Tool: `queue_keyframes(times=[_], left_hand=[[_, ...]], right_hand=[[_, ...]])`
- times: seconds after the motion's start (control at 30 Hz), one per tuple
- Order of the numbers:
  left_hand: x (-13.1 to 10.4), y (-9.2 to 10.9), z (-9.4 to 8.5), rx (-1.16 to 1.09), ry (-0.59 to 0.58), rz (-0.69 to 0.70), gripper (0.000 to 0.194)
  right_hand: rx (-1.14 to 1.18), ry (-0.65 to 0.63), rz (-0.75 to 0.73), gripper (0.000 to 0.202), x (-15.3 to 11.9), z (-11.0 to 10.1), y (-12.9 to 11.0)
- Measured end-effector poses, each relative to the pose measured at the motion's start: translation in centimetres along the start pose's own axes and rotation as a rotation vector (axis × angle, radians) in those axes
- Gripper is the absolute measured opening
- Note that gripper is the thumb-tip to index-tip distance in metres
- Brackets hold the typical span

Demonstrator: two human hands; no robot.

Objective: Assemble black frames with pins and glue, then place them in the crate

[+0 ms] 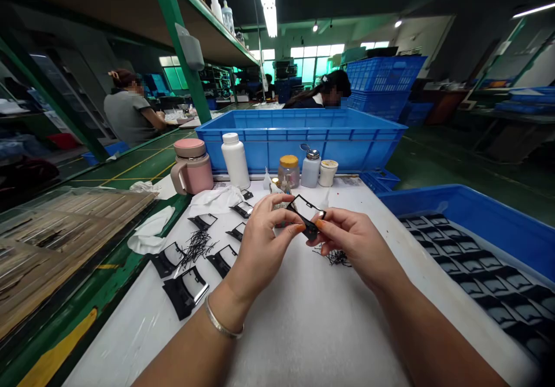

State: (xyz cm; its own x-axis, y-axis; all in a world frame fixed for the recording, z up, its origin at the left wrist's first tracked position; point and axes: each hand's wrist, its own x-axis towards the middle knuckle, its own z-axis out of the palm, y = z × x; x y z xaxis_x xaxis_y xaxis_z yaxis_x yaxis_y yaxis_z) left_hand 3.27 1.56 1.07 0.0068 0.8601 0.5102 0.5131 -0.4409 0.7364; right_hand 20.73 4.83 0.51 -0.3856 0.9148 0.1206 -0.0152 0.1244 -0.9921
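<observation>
Both hands hold one black frame part (307,209) above the white work surface (303,329). My left hand (271,234) pinches its left side between thumb and fingers. At its lower right edge, my right hand (353,242) is closed, thumb against fingertips; whether it also grips something small is hidden. Several similar black frames (184,291) lie on the left of the surface around a pile of thin black strips (197,247). Another pile of black strips (336,256) sits partly behind my right hand.
A pink mug (197,170), white bottle (236,164), yellow-lidded jar (289,170) and pump bottle (311,170) line the back edge before a blue crate (299,144). On the right, a blue bin (468,202) holds rows of black parts. White cloths (151,231) lie left. Other people sit beyond.
</observation>
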Motion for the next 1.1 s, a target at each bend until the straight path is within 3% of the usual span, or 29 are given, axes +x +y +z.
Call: queue_keyframes(times=[0.47,1.1], left_hand=[[0.07,-0.26,0.51,-0.02,0.03,-0.08,0.007],[-0.24,-0.53,0.78,0.062,0.023,0.017,0.006]], right_hand=[[-0.058,0.016,-0.054,0.019,-0.25,0.32,-0.07],[-0.109,0.021,-0.058,0.019,-0.31,0.78,-0.41]])
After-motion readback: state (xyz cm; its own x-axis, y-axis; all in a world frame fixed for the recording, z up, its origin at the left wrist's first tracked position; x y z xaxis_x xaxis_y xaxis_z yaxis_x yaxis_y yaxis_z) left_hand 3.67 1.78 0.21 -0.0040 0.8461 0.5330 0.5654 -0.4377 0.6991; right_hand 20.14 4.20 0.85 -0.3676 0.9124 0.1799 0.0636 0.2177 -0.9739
